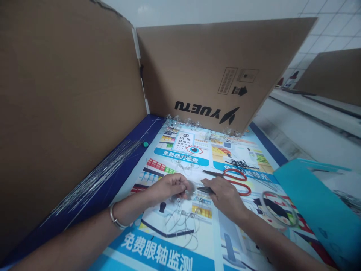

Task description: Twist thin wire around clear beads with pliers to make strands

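Observation:
My left hand is closed in a pinch on a small clear bead with thin wire, blurred at the fingertips. Across from it, my right hand is closed around a dark pointed tool. Only the tip of that tool shows, pointing at my left fingers; the rest is hidden in the palm. Just beyond my right hand lie red-handled scissors, partly covered by it. Several clear beads on thin wires lie below my left hand on the printed sheet.
Cardboard panels stand at the left and back. Straight wires lie in a bundle at the left. A wire coil and a blue box are at the right. More beaded pieces line the back; black wire ties lie nearer.

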`<state>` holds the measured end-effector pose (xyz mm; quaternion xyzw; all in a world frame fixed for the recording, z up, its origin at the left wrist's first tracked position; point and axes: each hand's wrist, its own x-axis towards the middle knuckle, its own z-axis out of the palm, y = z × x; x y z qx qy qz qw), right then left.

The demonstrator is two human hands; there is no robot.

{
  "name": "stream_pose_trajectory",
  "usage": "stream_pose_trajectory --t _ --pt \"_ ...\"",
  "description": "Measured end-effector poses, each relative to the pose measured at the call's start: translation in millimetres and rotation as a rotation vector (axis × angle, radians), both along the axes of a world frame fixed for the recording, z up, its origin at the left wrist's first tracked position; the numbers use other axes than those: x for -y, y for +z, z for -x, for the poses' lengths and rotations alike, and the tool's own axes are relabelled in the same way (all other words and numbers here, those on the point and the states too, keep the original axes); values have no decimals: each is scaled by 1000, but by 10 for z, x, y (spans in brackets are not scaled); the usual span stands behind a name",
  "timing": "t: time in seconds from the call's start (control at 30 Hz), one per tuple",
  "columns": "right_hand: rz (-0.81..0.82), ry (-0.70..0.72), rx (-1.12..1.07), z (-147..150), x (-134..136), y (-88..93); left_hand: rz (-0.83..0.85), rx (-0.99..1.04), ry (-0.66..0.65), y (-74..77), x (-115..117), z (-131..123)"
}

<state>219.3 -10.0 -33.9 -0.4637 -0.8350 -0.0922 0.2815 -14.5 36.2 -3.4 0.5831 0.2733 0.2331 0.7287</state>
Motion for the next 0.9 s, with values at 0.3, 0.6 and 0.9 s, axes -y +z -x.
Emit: stream_pose_trajectory --t 0.3,0.6,0.9 --pt "-3 -44 -117 -13 5 -64 -5 -10 29 -47 2 13" --pt "20 -13 -89 10 16 -50 4 -14 15 -13 16 16" --pt "46 -5 -84 4 14 -69 12 -3 5 -38 0 12"
